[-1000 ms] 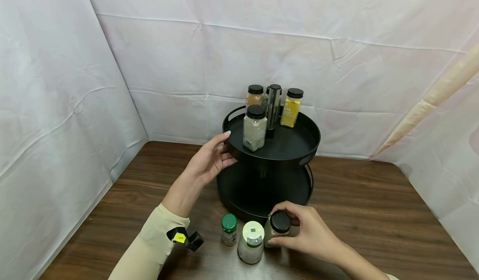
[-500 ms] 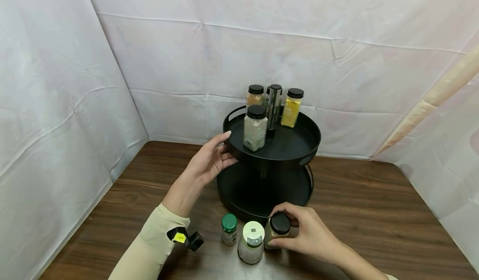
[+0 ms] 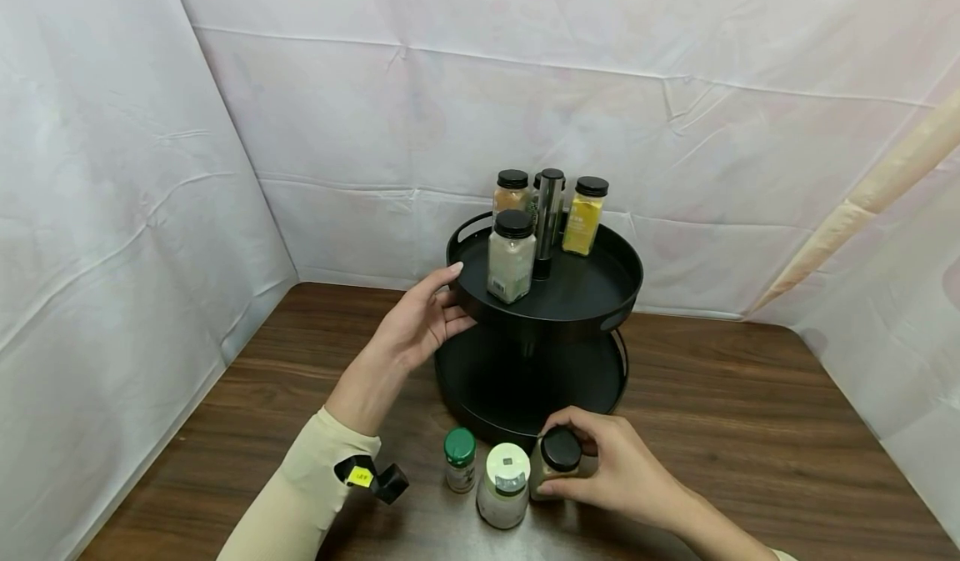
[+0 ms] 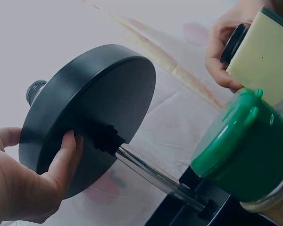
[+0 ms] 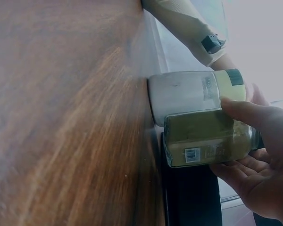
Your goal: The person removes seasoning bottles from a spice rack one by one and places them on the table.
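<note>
My left hand [image 3: 416,323] grips the left rim of the upper tray of a black two-tier spice rack [image 3: 577,294], thumb at the rim and fingers underneath, as the left wrist view [image 4: 37,174] also shows. With thumb and fingers, my right hand [image 3: 622,469] holds a black-lidded spice jar [image 3: 561,453] upright in front of the lower tray. Olive-coloured powder fills that jar [image 5: 203,141] in the right wrist view; whether its base touches the table I cannot tell. Close on its left stands a shaker jar with a pale green lid [image 3: 504,490], then a small green-capped shaker [image 3: 460,461].
On the upper tray stand a pale-powder jar [image 3: 512,261], a yellow-powder jar [image 3: 583,219], an orange-tan jar [image 3: 512,194] and another partly hidden behind the metal post [image 3: 550,219]. The lower tray [image 3: 480,378] sits on the wooden table [image 3: 750,411]. White cloth [image 3: 450,111] hangs behind.
The right hand and its jar have shifted very slightly towards the front of the table. My left hand stays on the upper tray's rim, and the other jars have not moved.
</note>
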Action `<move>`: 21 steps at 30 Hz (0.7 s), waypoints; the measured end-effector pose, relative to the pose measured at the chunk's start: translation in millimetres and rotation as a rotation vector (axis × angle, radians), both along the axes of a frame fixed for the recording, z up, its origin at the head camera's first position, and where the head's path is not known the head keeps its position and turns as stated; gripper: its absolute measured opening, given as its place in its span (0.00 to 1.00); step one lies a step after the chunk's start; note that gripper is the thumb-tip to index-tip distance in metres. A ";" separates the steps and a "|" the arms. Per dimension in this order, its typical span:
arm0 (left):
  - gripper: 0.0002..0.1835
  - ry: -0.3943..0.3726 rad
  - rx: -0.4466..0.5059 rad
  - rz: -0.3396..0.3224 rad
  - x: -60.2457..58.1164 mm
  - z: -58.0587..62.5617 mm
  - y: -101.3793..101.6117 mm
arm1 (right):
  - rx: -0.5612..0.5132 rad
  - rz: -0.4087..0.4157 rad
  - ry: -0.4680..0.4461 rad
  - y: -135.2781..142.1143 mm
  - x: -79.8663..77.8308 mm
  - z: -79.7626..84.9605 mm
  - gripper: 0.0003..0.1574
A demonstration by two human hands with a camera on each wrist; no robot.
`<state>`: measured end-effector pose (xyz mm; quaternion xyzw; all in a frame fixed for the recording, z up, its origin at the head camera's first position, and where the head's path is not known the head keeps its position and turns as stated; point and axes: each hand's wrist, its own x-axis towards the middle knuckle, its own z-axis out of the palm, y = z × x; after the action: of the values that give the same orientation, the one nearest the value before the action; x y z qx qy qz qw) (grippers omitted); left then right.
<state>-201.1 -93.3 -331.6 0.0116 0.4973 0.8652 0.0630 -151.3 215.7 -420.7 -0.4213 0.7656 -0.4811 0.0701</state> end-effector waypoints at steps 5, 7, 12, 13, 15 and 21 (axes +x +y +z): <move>0.19 -0.001 0.003 0.001 -0.1 0.1 0.2 | 0.002 0.008 -0.016 1.4 1.7 -0.8 0.29; 0.19 -0.001 0.002 0.002 0.1 0.3 0.2 | 0.002 0.008 -0.021 2.0 2.4 -1.0 0.29; 0.20 -0.001 -0.002 0.005 0.1 0.1 0.2 | 0.004 -0.001 -0.011 2.8 3.6 -2.1 0.29; 0.20 -0.002 -0.002 0.005 0.0 0.0 0.2 | 0.005 -0.003 -0.008 2.9 3.7 -2.4 0.29; 0.19 -0.003 -0.002 0.005 0.1 -0.2 0.2 | 0.009 -0.005 -0.004 2.9 4.1 -3.1 0.29; 0.19 -0.004 -0.001 0.002 -0.1 0.1 -0.4 | 0.018 -0.010 -0.004 2.1 4.2 -4.6 0.30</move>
<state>-201.2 -93.7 -331.5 0.0092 0.4975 0.8651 0.0629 -147.1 217.8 -425.3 -0.4158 0.7717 -0.4757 0.0731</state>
